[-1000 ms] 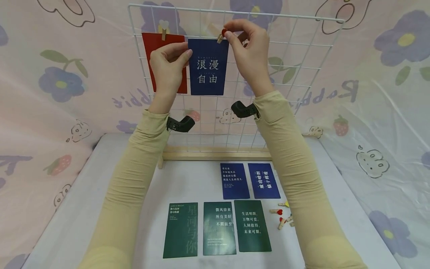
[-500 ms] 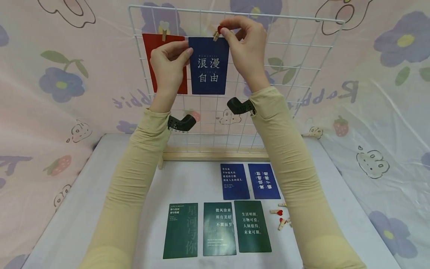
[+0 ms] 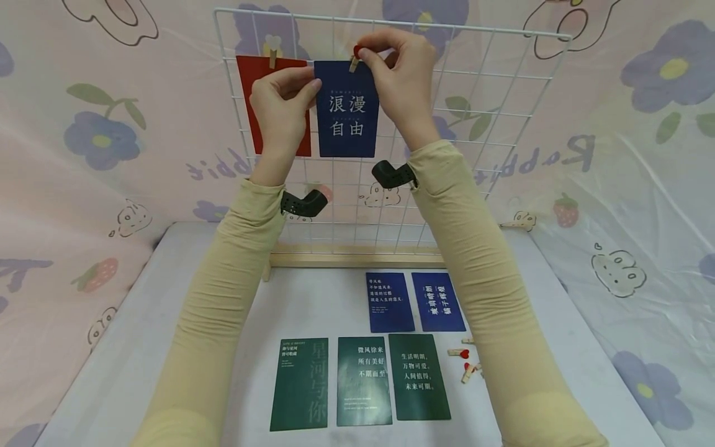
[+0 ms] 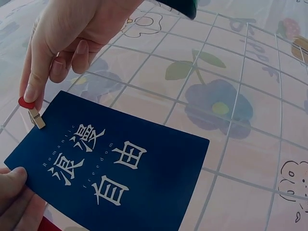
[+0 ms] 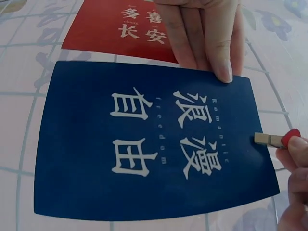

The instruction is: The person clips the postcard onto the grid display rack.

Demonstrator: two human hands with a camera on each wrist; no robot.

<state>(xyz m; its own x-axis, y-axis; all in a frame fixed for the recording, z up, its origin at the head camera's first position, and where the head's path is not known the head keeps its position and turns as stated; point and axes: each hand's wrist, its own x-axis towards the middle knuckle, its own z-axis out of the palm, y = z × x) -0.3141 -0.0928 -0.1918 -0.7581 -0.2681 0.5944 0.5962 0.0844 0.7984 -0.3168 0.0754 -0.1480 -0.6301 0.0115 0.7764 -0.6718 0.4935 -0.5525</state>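
Note:
A dark blue card (image 3: 347, 139) with white characters stands upright against the white wire grid (image 3: 480, 93). My left hand (image 3: 279, 112) pinches its left edge near the upper corner between thumb and fingers. At the middle of its top edge sits a small wooden clothespin (image 4: 36, 118) with a red heart. My right hand (image 3: 404, 81) pinches the heart end between thumb and fingertip, and the pin's tip overlaps the card's face in the right wrist view. Left of it, a red card (image 5: 115, 29) hangs from another clothespin (image 3: 272, 57), partly hidden behind my left hand.
On the white table (image 3: 301, 298) lie two blue cards, one (image 3: 390, 302) beside the other (image 3: 438, 302), and three green cards (image 3: 364, 382) in front. Several loose clothespins (image 3: 468, 372) lie by my right forearm. The grid's wooden base (image 3: 357, 256) runs along the back.
My right hand has moved left along the card's top edge with the clothespin, which now stands more upright near the middle. The blue card has risen slightly; my left hand keeps its hold.

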